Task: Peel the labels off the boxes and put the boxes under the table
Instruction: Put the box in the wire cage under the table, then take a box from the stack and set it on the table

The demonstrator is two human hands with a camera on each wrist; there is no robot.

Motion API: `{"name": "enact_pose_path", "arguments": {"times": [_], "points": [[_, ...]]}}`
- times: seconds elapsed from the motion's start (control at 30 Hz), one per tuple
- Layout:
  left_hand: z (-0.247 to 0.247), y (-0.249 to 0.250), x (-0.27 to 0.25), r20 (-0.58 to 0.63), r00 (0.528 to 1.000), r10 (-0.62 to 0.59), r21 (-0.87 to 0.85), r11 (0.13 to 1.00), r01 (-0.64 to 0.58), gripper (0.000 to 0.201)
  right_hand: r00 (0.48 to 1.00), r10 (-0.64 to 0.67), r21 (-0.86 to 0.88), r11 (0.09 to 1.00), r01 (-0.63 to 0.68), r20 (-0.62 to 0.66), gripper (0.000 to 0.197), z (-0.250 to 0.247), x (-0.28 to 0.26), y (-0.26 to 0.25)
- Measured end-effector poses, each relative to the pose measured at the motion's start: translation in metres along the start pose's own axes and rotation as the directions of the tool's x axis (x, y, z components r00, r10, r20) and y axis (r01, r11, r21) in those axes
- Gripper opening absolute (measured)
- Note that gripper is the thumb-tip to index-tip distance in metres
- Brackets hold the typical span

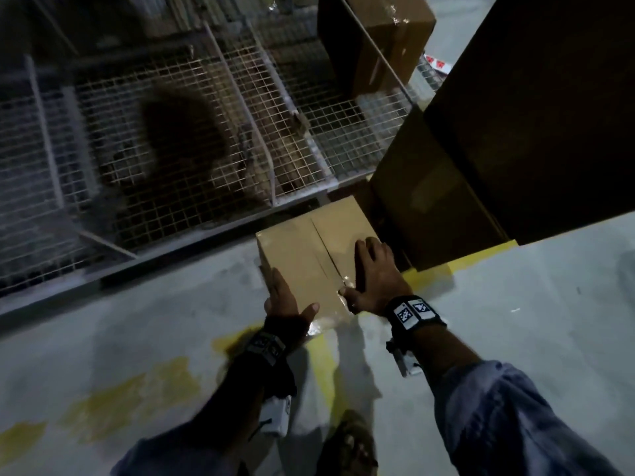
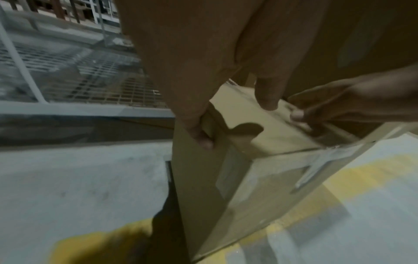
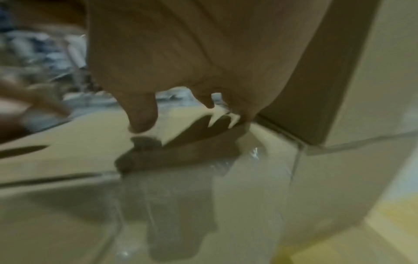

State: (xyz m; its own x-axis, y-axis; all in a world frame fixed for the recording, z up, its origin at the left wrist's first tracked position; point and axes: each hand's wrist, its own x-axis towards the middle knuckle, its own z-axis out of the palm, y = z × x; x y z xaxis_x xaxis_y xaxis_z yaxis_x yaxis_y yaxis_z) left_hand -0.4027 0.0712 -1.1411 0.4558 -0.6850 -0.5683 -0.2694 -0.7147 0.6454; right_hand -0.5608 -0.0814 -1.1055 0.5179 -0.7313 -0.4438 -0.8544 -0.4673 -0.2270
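Note:
A small brown cardboard box (image 1: 302, 255) sealed with clear tape (image 1: 330, 266) stands on the grey floor. No label shows on the faces I can see. My left hand (image 1: 285, 300) lies against its left near corner, fingers down the side (image 2: 203, 139) and thumb on top. My right hand (image 1: 374, 273) rests flat on the right part of the top, thumb at the near edge (image 3: 140, 123). The left wrist view shows the box (image 2: 248, 178) between both hands. The right wrist view shows its taped near face (image 3: 176, 205).
A wire mesh cage (image 1: 171, 149) runs along the far side of the box. Larger stacked cartons (image 1: 446, 201) stand tight against its right side, and another carton (image 1: 374, 39) sits farther back. A yellow floor line (image 1: 323, 355) passes under the box. My foot (image 1: 350, 441) is near.

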Motion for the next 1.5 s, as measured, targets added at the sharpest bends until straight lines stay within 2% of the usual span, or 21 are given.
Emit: {"name": "enact_pose_path", "arguments": {"times": [0.13,0.23,0.33,0.4,0.5,0.57,0.63,0.73,0.87,0.97,1.1,1.23,1.3,1.37,1.5], "points": [[0.014,0.006,0.008,0.058,0.998,-0.011,0.127,0.992,0.003,0.114,0.997,-0.054,-0.102,0.993,0.059,0.057,0.128,0.018,0.012,-0.007],[0.013,0.003,0.010,0.075,0.997,-0.028,0.128,0.992,0.018,0.111,0.995,-0.060,-0.144,0.987,0.071,0.079,0.130,0.022,0.018,-0.011],[-0.005,0.006,-0.002,0.075,0.997,-0.030,0.140,0.990,0.019,0.101,0.991,-0.053,-0.172,0.982,0.073,0.119,0.124,0.009,0.010,-0.019],[-0.032,0.021,-0.020,0.061,0.998,-0.025,0.167,0.986,0.014,0.087,0.994,-0.029,-0.101,0.994,0.040,0.106,0.114,-0.011,-0.007,-0.029],[-0.082,0.058,-0.060,0.028,0.999,0.043,0.103,0.994,-0.046,0.063,0.998,0.035,0.033,0.999,-0.037,0.050,0.096,-0.052,-0.040,-0.044],[-0.122,0.092,-0.096,-0.008,0.989,0.150,0.021,0.989,-0.149,0.049,0.999,0.048,0.115,0.992,-0.048,0.004,0.087,-0.093,-0.067,-0.058],[-0.161,0.127,-0.134,-0.041,0.969,0.244,-0.004,0.970,-0.245,0.038,0.998,0.048,0.156,0.987,-0.040,-0.048,0.074,-0.141,-0.095,-0.078],[-0.226,0.190,-0.191,-0.119,0.950,0.290,-0.095,0.949,-0.301,0.030,0.992,0.034,0.210,0.978,-0.007,-0.125,0.058,-0.228,-0.141,-0.118],[-0.313,0.269,-0.265,-0.236,0.898,0.371,-0.183,0.891,-0.416,0.030,0.968,-0.009,0.249,0.966,0.073,-0.249,0.044,-0.343,-0.200,-0.181],[-0.376,0.314,-0.318,-0.365,0.838,0.406,-0.235,0.831,-0.504,0.027,0.942,-0.047,0.314,0.936,0.157,-0.331,0.039,-0.419,-0.243,-0.229],[-0.462,0.359,-0.383,-0.505,0.770,0.390,-0.313,0.749,-0.584,0.026,0.904,-0.136,0.370,0.880,0.298,-0.405,0.036,-0.506,-0.300,-0.298],[-0.536,0.382,-0.443,-0.615,0.679,0.401,-0.248,0.719,-0.649,0.023,0.857,-0.182,0.385,0.835,0.393,-0.482,0.036,-0.559,-0.348,-0.359],[-0.570,0.388,-0.469,-0.677,0.611,0.412,-0.195,0.700,-0.687,0.023,0.825,-0.200,0.388,0.807,0.444,-0.528,0.033,-0.579,-0.372,-0.390],[-0.597,0.385,-0.493,-0.728,0.549,0.410,-0.158,0.680,-0.716,0.024,0.788,-0.246,0.363,0.784,0.504,-0.564,0.031,-0.593,-0.391,-0.419],[-0.639,0.371,-0.527,-0.800,0.460,0.385,-0.106,0.664,-0.740,0.023,0.708,-0.303,0.331,0.722,0.607,-0.638,0.028,-0.605,-0.413,-0.466]]}}
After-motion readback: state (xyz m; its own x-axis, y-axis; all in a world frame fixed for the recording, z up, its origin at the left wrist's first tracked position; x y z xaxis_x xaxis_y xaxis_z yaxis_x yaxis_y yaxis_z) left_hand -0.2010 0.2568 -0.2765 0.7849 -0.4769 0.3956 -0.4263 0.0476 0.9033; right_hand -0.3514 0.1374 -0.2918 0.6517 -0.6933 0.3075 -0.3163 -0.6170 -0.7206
